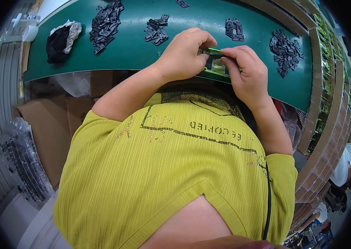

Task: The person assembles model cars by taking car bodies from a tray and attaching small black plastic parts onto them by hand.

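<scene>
Between my two hands, at the near edge of the green table (134, 58), is a small bright-green frame-like part (217, 72) with a clear middle. My left hand (186, 54) grips its left side with bent fingers. On its right side, my right hand (246, 68) pinches the upper edge between thumb and fingers. The fingertips cover part of it, so its full shape is hidden. Beyond my hands lie a small stack of black plastic pieces (234, 30) and, to the left, a loose group of similar black pieces (157, 30).
Larger heaps of black pieces lie at the left (105, 27) and right (285, 52). A black-and-white cloth bundle (62, 41) sits at the far left. Cardboard-edged racks of green parts (328, 87) line the right side. Cardboard boxes (49, 128) stand below the table; other people (343, 166) are at the far right.
</scene>
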Motion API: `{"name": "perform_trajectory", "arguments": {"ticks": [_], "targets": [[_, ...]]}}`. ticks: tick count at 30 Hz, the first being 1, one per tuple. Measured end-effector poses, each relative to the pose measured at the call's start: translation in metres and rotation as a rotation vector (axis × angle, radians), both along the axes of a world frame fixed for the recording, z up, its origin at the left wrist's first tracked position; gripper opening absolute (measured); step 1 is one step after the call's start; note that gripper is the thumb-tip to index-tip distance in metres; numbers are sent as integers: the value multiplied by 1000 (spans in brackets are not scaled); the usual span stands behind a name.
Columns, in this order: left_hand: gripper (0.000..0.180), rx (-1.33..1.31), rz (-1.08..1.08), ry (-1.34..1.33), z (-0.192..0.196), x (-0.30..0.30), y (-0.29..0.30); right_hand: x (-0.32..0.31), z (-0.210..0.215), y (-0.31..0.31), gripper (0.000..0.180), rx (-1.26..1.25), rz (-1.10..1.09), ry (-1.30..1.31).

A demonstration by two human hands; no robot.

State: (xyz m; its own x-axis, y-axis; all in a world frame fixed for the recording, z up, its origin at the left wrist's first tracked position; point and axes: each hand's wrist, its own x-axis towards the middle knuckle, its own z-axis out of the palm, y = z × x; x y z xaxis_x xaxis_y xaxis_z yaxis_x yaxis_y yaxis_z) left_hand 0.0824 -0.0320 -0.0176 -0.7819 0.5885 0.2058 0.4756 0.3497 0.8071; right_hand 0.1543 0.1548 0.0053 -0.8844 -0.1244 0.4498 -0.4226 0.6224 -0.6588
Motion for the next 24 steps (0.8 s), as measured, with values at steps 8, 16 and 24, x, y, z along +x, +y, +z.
{"name": "perform_trajectory", "arguments": {"ticks": [8,16,24], "targets": [[19,-92,8,-140,4,-1,-1,2,-13,0,8,42,-88,17],[17,-60,25,-203,0,-4,-1,-1,-14,0,6,95,-124,35],[17,-64,16,-202,-2,-7,1,-5,-12,-1,6,160,-116,24]]}}
